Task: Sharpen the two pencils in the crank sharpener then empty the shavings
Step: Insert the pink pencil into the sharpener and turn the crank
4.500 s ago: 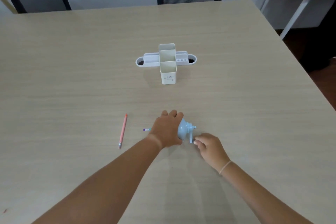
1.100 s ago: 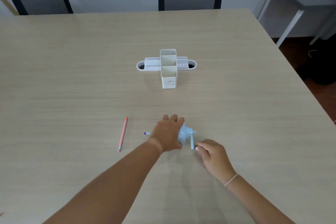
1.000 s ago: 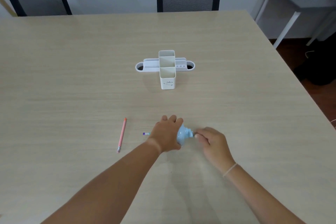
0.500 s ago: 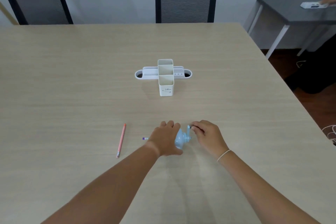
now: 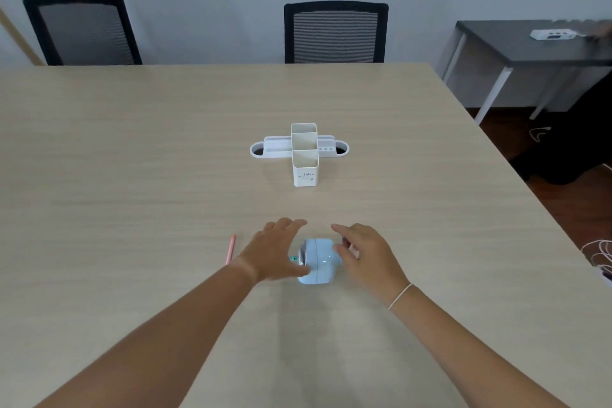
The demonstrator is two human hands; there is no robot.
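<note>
Pale blue, the sharpener [image 5: 317, 261] sits on the near middle of the wooden worktop [image 5: 132, 142] between both hands. The left hand [image 5: 276, 250] lies at its left side with fingers spread and relaxed, thumb against the front face, gripping nothing. The right hand [image 5: 362, 250] hovers at its right side, fingers loosely bent around the crank end; whether it pinches the crank I cannot tell. A pink pencil [image 5: 230, 249] lies just left of the left wrist. A white organiser [image 5: 303, 156] stands farther back.
</note>
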